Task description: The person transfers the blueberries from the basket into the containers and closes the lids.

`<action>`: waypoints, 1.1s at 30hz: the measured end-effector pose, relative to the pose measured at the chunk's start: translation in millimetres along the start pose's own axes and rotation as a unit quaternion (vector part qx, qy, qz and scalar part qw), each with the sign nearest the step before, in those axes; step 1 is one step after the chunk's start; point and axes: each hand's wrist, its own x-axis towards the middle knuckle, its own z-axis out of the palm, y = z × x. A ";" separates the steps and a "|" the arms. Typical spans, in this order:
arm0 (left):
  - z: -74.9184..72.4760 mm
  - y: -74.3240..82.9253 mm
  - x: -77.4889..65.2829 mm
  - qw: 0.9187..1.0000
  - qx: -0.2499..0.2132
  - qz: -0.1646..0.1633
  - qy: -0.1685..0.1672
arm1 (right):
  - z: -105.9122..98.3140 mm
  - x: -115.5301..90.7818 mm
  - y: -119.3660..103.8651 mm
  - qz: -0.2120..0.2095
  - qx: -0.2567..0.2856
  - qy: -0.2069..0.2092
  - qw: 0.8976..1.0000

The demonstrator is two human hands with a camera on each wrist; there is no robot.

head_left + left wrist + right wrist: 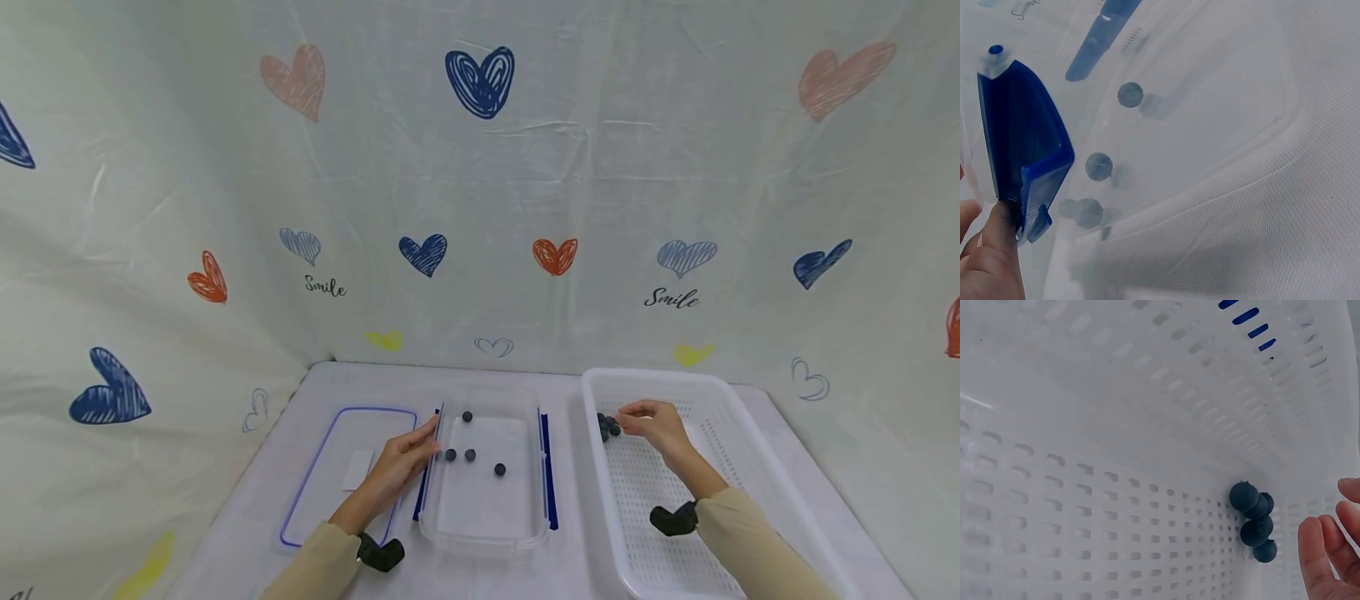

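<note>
My left hand (397, 468) rests at the left side of a clear plastic container (483, 533), its fingers reaching to the rim. In the left wrist view a finger touches the container's blue side latch (1025, 125), which hangs folded out. Several blueberries, one of them a blueberry (499, 470) near the middle, lie spread inside the container. My right hand (656, 427) is inside a white perforated basket (600, 500), fingers loosely bent with nothing visible between them. Right by its fingertips, a cluster of blueberries (1254, 525) sits against the basket's left side.
A clear lid with a blue edge (330, 433) lies flat left of the container, a small white rectangle (358, 469) showing on it. Another blue latch (550, 471) sticks out on the container's right side. A heart-printed white curtain (480, 183) hangs behind the table.
</note>
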 end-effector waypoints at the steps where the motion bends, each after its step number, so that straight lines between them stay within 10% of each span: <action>1: 0.0 -0.3 0.1 1.000 0.001 0.001 0.002 | 0.0 0.7 1.4 0.002 -0.004 0.002 1.000; 33: 0.2 -0.1 0.3 1.000 -0.004 0.001 0.007 | 13.8 17.7 40.6 0.027 -0.037 0.017 0.999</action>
